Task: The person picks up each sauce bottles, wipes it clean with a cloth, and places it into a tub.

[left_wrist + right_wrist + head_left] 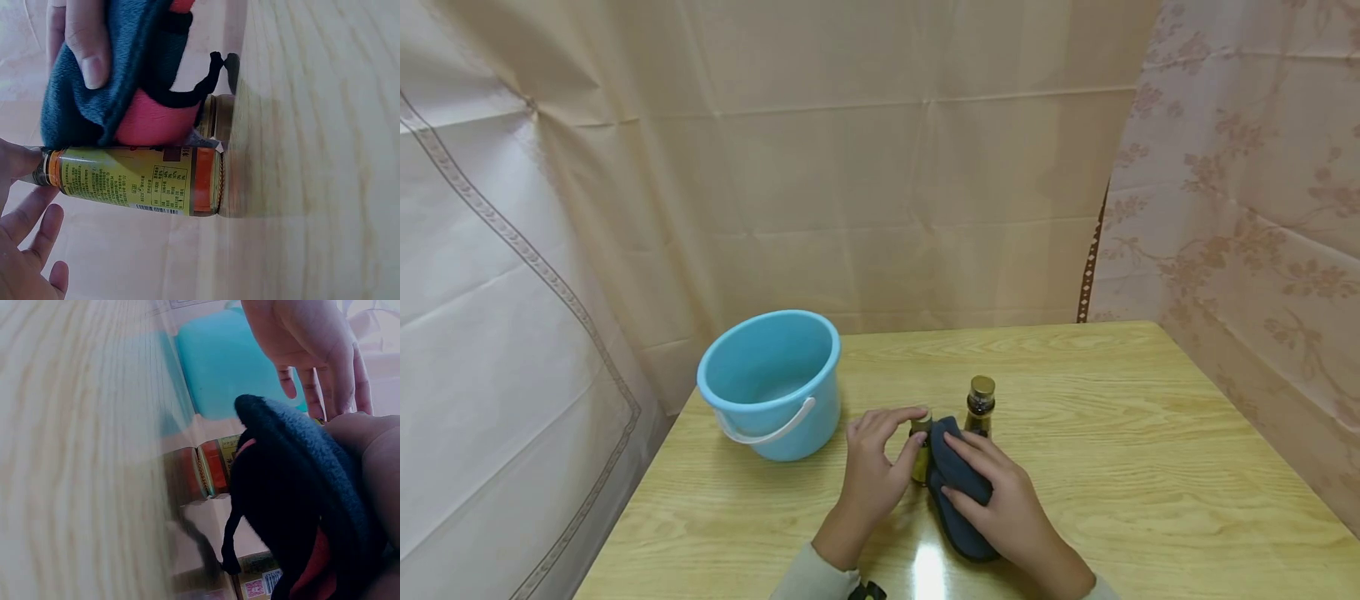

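A small bottle with a yellow label (pixel 920 457) (pixel 137 181) stands on the wooden table (pixel 1150 467). My left hand (pixel 913 433) pinches it near the cap, index finger over the top and thumb (pixel 19 161) at the side. With my right hand (pixel 953 468) I grip a dark blue cloth (pixel 958 500) (pixel 81 94) that has a pink inner side, and press it against the bottle's right side. The cloth (pixel 294 487) fills much of the right wrist view. Just behind stands a second bottle with a gold cap (pixel 981 406), untouched.
A light blue bucket (pixel 767 383) (pixel 231 362) with a white handle stands at the table's back left, close to my left hand. Curtains hang behind and on both sides. The table edge runs along the left near the bucket.
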A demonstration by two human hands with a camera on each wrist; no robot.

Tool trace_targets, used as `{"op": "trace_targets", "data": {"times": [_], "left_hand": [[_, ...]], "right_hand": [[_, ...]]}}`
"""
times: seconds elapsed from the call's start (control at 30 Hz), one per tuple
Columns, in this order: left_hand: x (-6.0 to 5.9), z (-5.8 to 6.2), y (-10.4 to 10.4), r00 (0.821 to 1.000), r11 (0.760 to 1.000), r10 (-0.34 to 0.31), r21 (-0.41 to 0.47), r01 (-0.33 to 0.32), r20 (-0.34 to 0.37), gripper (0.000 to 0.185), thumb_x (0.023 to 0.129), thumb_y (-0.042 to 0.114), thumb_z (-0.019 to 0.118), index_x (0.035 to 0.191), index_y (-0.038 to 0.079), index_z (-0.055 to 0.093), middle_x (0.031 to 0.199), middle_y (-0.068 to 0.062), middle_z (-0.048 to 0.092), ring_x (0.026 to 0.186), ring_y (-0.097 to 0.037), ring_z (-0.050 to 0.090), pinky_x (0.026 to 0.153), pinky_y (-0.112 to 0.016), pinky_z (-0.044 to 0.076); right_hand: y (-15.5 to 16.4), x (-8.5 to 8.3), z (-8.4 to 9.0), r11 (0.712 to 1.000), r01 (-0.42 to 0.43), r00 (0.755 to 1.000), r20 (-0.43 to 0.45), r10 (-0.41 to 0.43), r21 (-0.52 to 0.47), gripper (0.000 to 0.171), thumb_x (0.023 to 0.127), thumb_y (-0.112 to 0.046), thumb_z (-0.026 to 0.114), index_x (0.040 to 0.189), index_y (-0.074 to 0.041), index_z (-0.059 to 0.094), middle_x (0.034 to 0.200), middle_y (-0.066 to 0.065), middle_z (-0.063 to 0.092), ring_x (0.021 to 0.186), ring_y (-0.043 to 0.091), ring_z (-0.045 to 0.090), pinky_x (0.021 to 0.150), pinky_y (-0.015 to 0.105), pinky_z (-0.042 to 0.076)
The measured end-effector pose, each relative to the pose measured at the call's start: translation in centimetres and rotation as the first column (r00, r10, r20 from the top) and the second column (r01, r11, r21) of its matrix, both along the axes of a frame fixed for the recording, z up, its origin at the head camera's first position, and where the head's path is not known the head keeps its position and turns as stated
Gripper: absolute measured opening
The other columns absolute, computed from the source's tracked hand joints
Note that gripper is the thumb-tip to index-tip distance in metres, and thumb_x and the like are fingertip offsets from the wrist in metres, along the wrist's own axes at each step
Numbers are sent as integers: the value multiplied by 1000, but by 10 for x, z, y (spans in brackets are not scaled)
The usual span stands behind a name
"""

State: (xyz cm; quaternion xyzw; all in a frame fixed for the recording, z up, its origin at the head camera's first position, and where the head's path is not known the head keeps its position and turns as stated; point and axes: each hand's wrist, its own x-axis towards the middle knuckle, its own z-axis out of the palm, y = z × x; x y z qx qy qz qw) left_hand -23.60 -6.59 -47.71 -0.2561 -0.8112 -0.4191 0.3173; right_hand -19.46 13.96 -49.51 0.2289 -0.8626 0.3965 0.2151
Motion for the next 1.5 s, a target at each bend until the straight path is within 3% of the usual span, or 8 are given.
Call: {"op": "trace_targets", "data": {"times": [0.33,0.6,0.87,1.23,1.5], "left_hand": [[2,1,1,1000,1000,11,12,-12,19,30,97,21,75,125,29,72,123,13,72,114,-15,60,94,-47,36],[1,1,0,1000,999,-2,33,1,14,33,93,21,79,125,29,73,120,8,68,115,-17,59,94,-51,36],[1,3,-1,997,1000,5,-5,-5,81,37,92,27,81,127,32,71,124,18,70,117,-12,61,98,-48,36],[1,1,0,995,1000,-1,-19,3,97,45,88,24,85,129,29,68,124,17,70,113,-10,62,97,-48,36],[2,0,-1,992,1000,-22,-8,24,126,43,91,22,82,130,29,66,125,18,69,114,-10,61,99,-48,35]], "right_hand": [[1,-1,-2,1000,-7,994,110,4,30,72,81,-15,90,146,-25,60,148,6,58,133,32,60,100,52,53],[2,-2,-3,998,7,967,253,-21,57,68,84,-17,87,146,-25,61,150,8,57,135,34,58,103,53,51],[2,-2,-3,997,11,956,291,-32,74,66,85,-17,86,146,-24,61,149,8,58,135,34,57,104,55,50],[3,-2,-4,996,5,964,264,-29,90,67,85,-19,87,146,-27,61,149,7,57,135,34,57,103,54,52],[2,-1,-2,998,7,994,106,-13,58,73,81,-17,90,146,-30,60,147,5,59,132,32,60,98,53,54]]}}
